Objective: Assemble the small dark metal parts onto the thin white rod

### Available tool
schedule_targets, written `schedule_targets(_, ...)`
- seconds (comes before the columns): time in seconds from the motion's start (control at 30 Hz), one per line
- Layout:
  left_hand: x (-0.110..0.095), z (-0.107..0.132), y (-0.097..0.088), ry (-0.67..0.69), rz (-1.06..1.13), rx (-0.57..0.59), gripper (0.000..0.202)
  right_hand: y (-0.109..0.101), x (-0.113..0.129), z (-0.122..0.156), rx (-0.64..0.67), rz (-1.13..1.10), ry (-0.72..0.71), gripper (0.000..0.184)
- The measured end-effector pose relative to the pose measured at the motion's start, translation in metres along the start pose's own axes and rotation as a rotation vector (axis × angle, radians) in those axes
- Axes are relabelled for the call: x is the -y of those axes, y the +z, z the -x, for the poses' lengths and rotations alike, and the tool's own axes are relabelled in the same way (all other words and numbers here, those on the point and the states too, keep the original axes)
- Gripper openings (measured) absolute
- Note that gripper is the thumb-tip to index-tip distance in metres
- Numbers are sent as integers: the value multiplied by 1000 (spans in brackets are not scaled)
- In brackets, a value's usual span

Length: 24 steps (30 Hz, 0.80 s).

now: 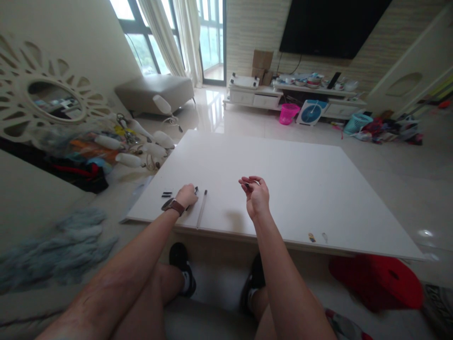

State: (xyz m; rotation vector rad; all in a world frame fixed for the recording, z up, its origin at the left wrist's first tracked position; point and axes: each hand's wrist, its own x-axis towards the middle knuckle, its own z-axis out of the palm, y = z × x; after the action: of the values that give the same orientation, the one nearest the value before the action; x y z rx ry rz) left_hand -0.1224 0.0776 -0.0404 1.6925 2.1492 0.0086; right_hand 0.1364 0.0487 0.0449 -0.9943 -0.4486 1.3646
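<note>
My left hand (pixel 187 196), with a watch (pixel 173 205) on its wrist, rests low over the left part of the white table (pixel 293 189). Its fingers are closed around a dark object, of which only a black tip (pixel 196 190) clearly shows. Just right of this hand lies a slim clear stick with a dark end, like a pen (pixel 202 210). Left of it are small black pieces (pixel 166 194). Above the table's middle, my right hand (pixel 256 193) is raised, palm turned inward, its curled fingers holding a small black piece (pixel 247 186) too small to name.
Near the front right edge lie a small yellow-and-blue item (pixel 311 237) and a clear small item (pixel 324 237). A lamp with several white shades (pixel 154 150) stands by the left edge. A red stool-like thing (pixel 385 283) sits at the lower right.
</note>
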Motion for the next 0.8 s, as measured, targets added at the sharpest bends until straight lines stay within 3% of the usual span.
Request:
schedule_targets(0.13, -15, 7, 6, 42, -76, 74, 31, 1, 0, 1, 18, 15, 14, 30)
schedule_targets(0.33, -28, 14, 22, 92, -112, 154, 36, 2, -2, 4, 46, 56, 9, 31)
schedule_targets(0.8, -55, 34, 25, 164, -92, 178, 33, 0, -6, 6, 33, 102, -73, 32)
